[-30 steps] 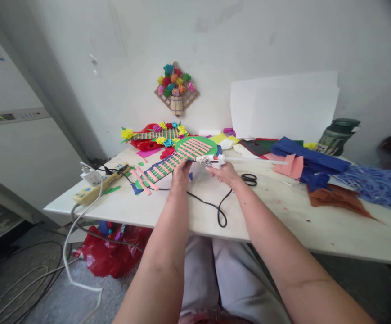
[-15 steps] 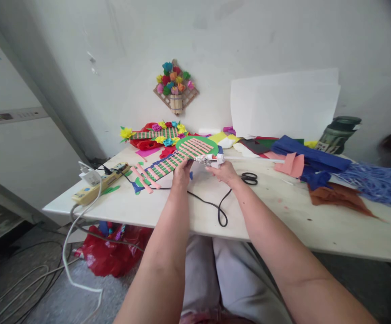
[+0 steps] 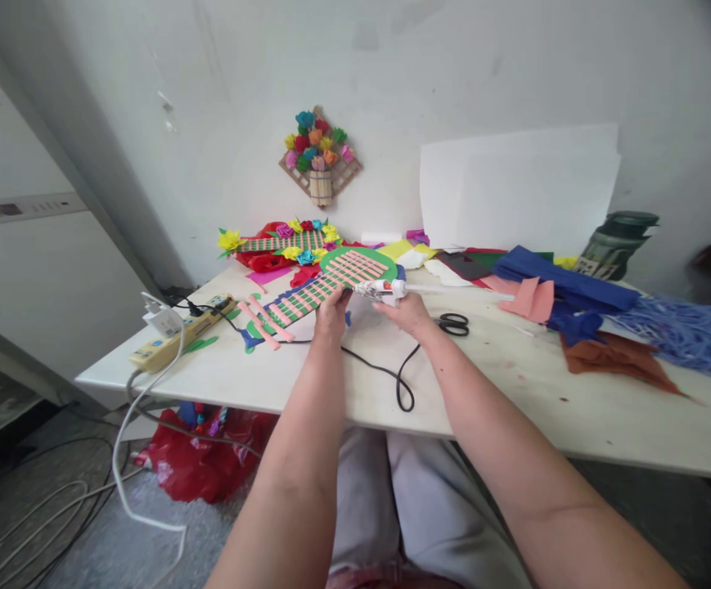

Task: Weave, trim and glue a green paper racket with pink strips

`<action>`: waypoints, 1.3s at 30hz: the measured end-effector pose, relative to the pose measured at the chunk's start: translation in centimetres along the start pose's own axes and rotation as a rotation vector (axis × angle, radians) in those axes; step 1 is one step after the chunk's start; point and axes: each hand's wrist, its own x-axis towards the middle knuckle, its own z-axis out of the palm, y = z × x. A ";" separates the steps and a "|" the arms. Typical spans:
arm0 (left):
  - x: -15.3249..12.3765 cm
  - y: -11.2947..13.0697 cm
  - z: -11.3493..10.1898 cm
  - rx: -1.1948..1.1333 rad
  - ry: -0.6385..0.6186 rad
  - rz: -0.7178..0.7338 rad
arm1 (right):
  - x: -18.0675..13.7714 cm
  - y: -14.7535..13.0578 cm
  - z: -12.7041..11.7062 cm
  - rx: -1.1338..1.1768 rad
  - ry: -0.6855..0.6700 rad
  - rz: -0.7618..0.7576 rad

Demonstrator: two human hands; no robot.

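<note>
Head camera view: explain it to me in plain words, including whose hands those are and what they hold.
There is no robot here, just a person's two bare hands. The camera is worn on that person's head, so you look forward and down along their own arms. The left hand holds a green panel covered with pink strips by its near edge. The right hand grasps a white glue gun, its tip close to the panel. On the white table lie black-handled scissors, a yellowish power strip and blue folded paper; a green bottle leans at the back.
</note>
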 end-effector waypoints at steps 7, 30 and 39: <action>0.0 0.0 0.0 0.018 -0.007 0.015 | 0.0 -0.1 0.1 -0.100 0.005 -0.011; 0.3 0.0 -0.1 -0.013 0.013 0.043 | -0.5 -0.7 -0.7 -0.243 0.026 0.004; 0.2 -0.2 0.0 -0.002 -0.006 0.021 | -0.3 -0.3 0.0 -0.106 0.046 -0.026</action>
